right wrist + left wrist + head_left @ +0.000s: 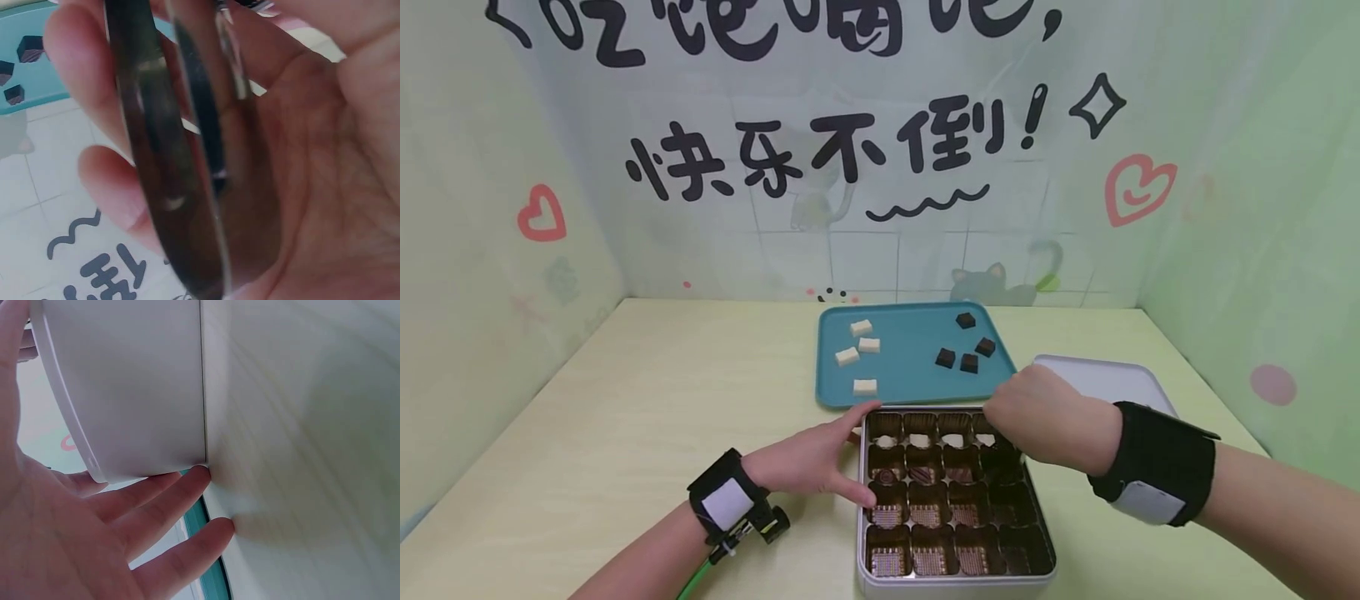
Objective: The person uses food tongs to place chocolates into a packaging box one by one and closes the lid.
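Observation:
A metal tin (955, 588) with a brown divided insert stands in front of me. Whitish pieces (919, 440) lie in its back row of compartments, and dark chocolates (921, 475) in the row before it. My left hand (808, 457) rests against the tin's left side, thumb at the rim and forefinger at the back corner. In the left wrist view its straight fingers (159, 509) touch the tin's wall. My right hand (1048, 417) holds metal tongs (156, 125) over the back right compartments. Their tips are hidden in the head view.
Behind the tin lies a blue tray (902, 321) with several white blocks (869, 345) on its left and several dark pieces (969, 363) on its right. A pale lid-like tray (1097, 371) lies at the right, partly behind my right hand. A printed backdrop (880, 250) closes off the table's far edge.

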`<move>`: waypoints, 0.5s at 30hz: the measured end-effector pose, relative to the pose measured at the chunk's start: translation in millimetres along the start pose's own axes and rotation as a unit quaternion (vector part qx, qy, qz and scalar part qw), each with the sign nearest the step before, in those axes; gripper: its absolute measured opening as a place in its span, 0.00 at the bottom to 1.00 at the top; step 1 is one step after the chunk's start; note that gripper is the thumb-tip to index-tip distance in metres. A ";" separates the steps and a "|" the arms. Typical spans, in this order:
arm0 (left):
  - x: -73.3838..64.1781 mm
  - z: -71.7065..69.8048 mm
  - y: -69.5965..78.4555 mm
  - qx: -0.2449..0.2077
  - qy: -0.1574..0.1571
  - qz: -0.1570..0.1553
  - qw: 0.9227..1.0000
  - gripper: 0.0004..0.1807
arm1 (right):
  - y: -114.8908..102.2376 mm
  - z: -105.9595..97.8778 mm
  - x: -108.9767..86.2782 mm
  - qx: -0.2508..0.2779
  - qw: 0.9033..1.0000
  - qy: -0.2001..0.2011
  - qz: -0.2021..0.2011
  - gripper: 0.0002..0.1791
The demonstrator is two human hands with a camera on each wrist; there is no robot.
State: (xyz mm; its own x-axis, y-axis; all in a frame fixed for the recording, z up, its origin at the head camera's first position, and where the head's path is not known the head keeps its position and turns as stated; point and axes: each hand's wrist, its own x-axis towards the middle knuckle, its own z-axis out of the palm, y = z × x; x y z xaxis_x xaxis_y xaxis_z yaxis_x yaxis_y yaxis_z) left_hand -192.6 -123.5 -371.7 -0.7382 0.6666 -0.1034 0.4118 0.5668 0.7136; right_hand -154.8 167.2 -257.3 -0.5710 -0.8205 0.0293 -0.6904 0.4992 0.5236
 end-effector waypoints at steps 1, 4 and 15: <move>0.2 0.3 -0.3 -0.001 0.000 0.001 1.000 0.64 | -0.1 -1.0 0.4 0.000 1.000 -0.003 0.000 0.35; 0.5 0.7 -0.8 0.001 -0.001 0.001 1.000 0.65 | 0.7 -4.1 -1.2 0.003 1.000 -0.011 0.007 0.35; 1.1 -0.2 -3.0 0.002 -0.003 -0.005 1.000 0.65 | 41.2 -12.1 -31.0 0.178 0.975 -0.085 0.098 0.17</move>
State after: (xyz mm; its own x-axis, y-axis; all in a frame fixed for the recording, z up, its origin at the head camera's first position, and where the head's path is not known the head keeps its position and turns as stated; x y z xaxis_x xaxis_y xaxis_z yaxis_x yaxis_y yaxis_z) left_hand -194.7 -124.5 -373.8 -0.7394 0.6636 -0.1137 0.4065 0.5747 0.7103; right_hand -160.1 209.8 -226.4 -0.7525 -0.6560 -0.0588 -0.6533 0.7322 0.1924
